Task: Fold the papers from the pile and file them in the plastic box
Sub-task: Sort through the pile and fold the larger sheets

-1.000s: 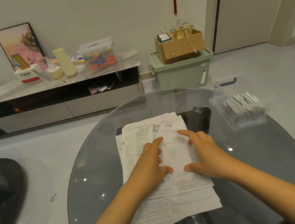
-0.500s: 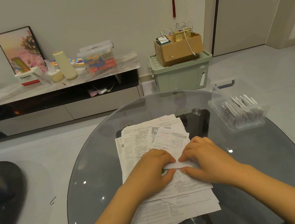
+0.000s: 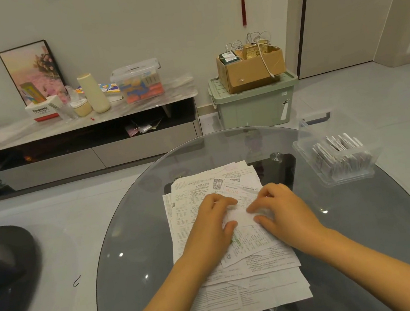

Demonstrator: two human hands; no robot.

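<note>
Right now both hands are down on one small slip of paper (image 3: 240, 217) that lies on top of the pile (image 3: 235, 254), in the middle of the round glass bench (image 3: 136, 234). The left hand (image 3: 213, 227) has its fingers curled, thumb and forefinger pinching the slip's left edge; the right hand (image 3: 280, 212) does the same on the right edge, fingertips pressing down. Neither hand is flat or free: each is closed lightly on the slip. The slip looks already doubled over, so my guess is that the fold is being pressed in.

To do this step well, the edges should be lined up before any pressure goes on, then the crease run firmly from the centre outward with the fingertips, so it lies flat and does not spring open. Only the top slip should be caught; the sheets below are loose and fanned out, and could easily be dragged along or creased by mistake. A steady downward press on the pile would help hold them.

The plastic box (image 3: 337, 160) stands well apart at the far right of the bench, already holding a row of folded papers (image 3: 336, 153) on edge. The finished slip should be narrow enough to slot in beside them.
</note>
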